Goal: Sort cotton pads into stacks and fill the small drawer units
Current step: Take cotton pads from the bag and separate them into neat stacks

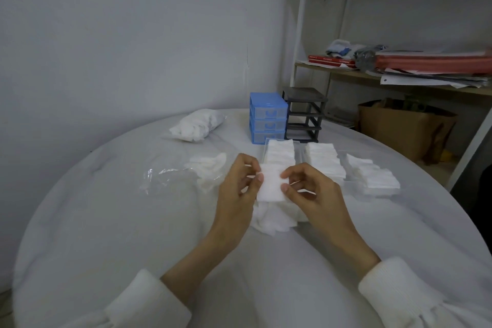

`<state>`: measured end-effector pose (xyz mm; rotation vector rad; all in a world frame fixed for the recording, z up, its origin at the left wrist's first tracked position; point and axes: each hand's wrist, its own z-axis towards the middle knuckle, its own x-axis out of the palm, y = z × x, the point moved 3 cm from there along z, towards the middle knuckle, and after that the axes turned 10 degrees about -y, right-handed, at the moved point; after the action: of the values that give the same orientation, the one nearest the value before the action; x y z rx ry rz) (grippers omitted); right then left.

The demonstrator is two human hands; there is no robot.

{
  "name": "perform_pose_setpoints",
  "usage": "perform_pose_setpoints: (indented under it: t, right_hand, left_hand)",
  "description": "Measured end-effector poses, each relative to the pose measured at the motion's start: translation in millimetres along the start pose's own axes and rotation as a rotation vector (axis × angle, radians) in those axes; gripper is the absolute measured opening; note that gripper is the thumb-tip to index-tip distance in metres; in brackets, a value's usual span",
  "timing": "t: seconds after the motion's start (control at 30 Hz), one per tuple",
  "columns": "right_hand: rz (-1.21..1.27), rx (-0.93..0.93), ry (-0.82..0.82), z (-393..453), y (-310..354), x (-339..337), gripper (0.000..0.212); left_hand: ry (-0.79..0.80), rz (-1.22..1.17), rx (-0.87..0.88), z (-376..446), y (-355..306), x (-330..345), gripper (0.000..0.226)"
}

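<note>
My left hand [241,184] and my right hand [310,192] both pinch a small stack of white square cotton pads [271,182] above a loose heap of pads [274,217] on the table. Behind it lie three clear drawers filled with rows of pads: one [281,153] straight ahead, a second [323,160] to its right, a third [372,174] further right. A blue drawer unit [267,117] stands at the back with its drawers in. Beside it a dark grey drawer frame [304,114] stands with no drawers inside.
A full plastic bag of pads [197,124] lies at the back left. An opened clear bag [165,177] with some pads [210,168] spilling out lies left of my hands. The round table [106,221] has a white cover. Shelves [399,77] and a brown bag [404,125] stand at right.
</note>
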<state>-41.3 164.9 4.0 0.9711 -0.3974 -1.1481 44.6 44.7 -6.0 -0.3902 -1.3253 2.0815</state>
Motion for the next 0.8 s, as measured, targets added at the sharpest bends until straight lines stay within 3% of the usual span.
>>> perform_pose_setpoints:
  t: [0.17, 0.33, 0.43, 0.53, 0.63, 0.8]
  right_hand:
    - [0.016, -0.009, -0.007, 1, 0, 1, 0.02]
    - [-0.079, -0.032, 0.022, 1, -4, 0, 0.024]
    - [-0.396, -0.088, 0.239, -1, -7, -1, 0.023]
    - [-0.646, -0.089, 0.459, -6, -9, -4, 0.036]
    - [-0.684, -0.08, 0.518, -8, -9, -5, 0.044]
    - [-0.635, -0.075, 0.483, -7, -11, -7, 0.034]
  left_hand:
    - [0.149, 0.035, 0.075, -3, -6, 6, 0.019]
    - [0.006, 0.085, 0.074, 3, -2, -2, 0.027]
    - [-0.024, 0.121, 0.078, 7, -1, -7, 0.032]
    - [-0.041, 0.145, 0.077, 7, -2, -7, 0.033]
    - [-0.113, 0.155, 0.083, 7, -1, -10, 0.037]
    - [-0.198, 0.179, 0.069, 8, 0, -13, 0.036]
